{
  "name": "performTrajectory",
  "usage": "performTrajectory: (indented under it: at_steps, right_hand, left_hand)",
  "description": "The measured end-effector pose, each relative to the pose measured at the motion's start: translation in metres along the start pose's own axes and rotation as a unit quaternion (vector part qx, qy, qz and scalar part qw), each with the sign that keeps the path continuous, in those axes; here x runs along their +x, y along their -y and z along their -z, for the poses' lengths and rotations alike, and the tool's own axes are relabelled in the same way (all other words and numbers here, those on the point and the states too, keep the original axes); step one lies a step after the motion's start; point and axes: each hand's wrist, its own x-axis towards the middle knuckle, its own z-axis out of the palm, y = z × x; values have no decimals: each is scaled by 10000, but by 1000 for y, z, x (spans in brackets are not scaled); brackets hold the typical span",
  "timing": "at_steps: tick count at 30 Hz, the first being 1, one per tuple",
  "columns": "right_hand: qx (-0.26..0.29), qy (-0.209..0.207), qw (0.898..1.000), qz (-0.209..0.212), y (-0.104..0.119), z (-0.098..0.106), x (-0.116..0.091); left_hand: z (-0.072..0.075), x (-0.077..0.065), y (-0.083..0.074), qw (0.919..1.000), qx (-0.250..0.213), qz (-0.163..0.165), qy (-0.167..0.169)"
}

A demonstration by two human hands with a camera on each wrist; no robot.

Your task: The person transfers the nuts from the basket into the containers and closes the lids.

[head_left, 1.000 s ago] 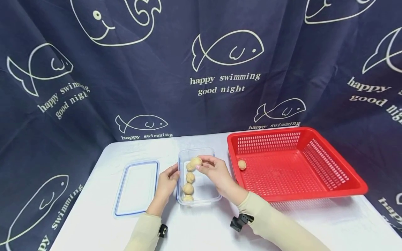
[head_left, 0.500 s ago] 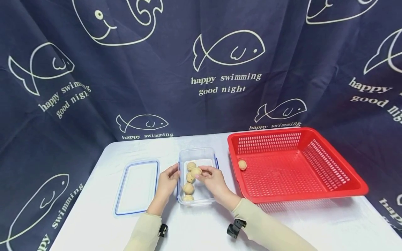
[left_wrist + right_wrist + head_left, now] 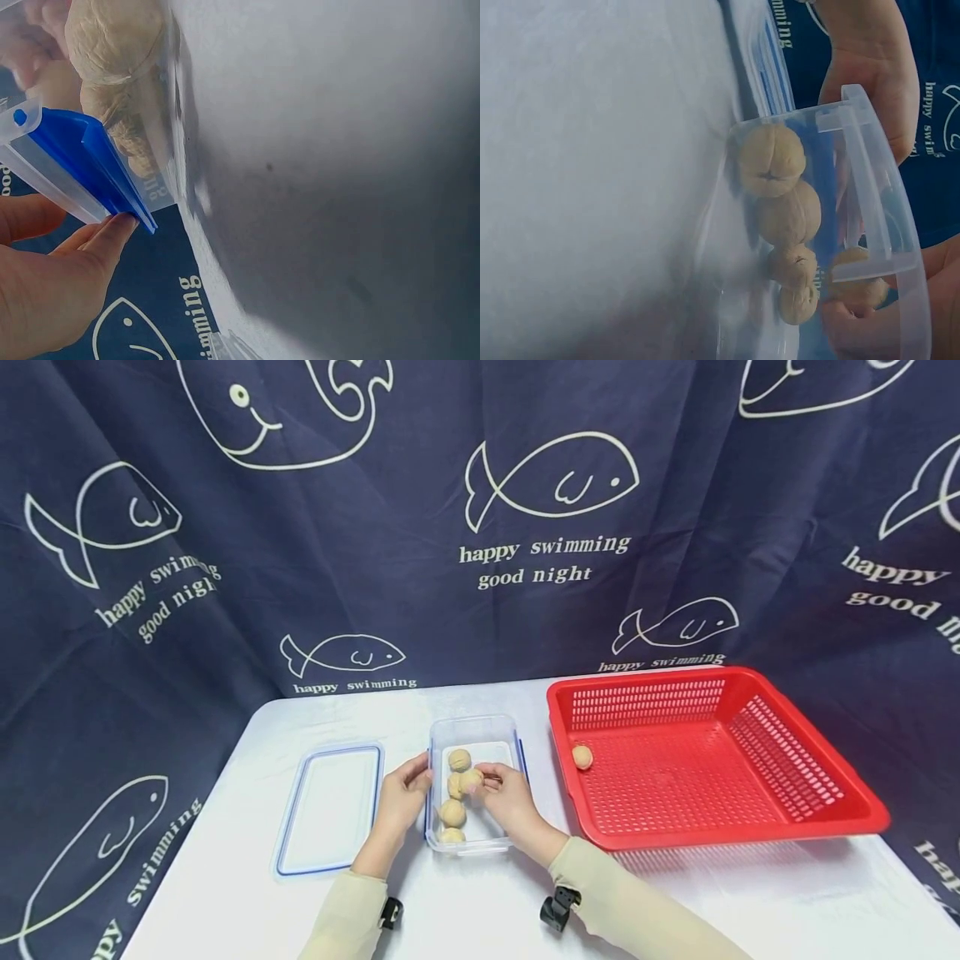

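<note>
A clear plastic food container (image 3: 474,719) with blue side clips stands mid-table. Several walnuts (image 3: 452,813) lie in a row along its left wall. My right hand (image 3: 512,803) is inside it and pinches another walnut (image 3: 471,780) between thumb and fingers, over the row. Through the clear wall in the right wrist view, that held walnut (image 3: 855,274) appears above the others. My left hand (image 3: 399,800) holds the container's left side; in the left wrist view its fingertips (image 3: 120,223) are at the lower edge of a blue clip (image 3: 86,161).
A large red plastic basket (image 3: 720,838) stands to the right, with one walnut (image 3: 582,757) near its left wall. The blue-edged lid (image 3: 333,810) lies flat left of the container. A dark blue fish-print curtain (image 3: 450,610) hangs behind the white table (image 3: 465,910).
My right hand has brought the pinched walnut nearer along the row and lower into the container, uncovering the farthest walnut. The left hand stays at the container's side.
</note>
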Motion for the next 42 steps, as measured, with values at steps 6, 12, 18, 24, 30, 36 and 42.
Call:
performTrajectory:
  at_steps: [6, 12, 18, 24, 30, 36, 42]
  right_hand:
    - [82, 16, 9997, 210, -3, 1, 1]
    - [265, 120, 9991, 317, 2, 0, 1]
    - [533, 237, 9965, 606, 23, 2, 1]
    - [541, 247, 9955, 742, 58, 13, 1]
    - [355, 76, 9942, 1010, 86, 31, 6]
    - [229, -24, 9926, 1193, 103, 53, 16]
    - [182, -131, 9919, 1252, 111, 79, 25]
  left_hand:
    - [-1, 1, 0, 10000, -33, -16, -31]
    - [-1, 2, 2, 10000, -14, -50, -28]
    - [-1, 2, 2, 10000, -20, -66, -45]
    - [-2, 1, 3, 9999, 22, -144, -44]
    - [-2, 0, 2, 9998, 118, -114, -84]
    - [-1, -2, 0, 9998, 112, -128, -38]
    - [-1, -2, 0, 9997, 203, -163, -44]
